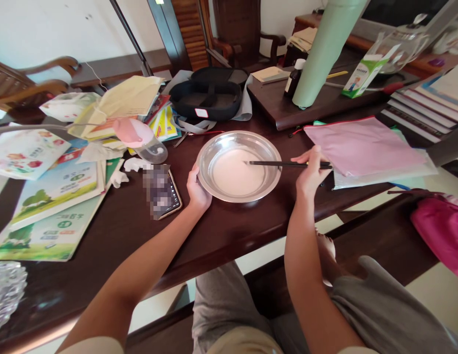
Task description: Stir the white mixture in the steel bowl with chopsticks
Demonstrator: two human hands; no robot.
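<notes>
On the desk, the stainless-steel bowl — probably light, rigid, its milky contents likely to slosh — wants steadying at the rim, where the left hand clasps it while the right hand pinches black chopsticks.

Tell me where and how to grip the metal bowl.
I'd take the metal bowl by its flared rim, from the left, where the left hand is: the lip offers an edge, while the right hand's chopsticks cross the right side.
</notes>
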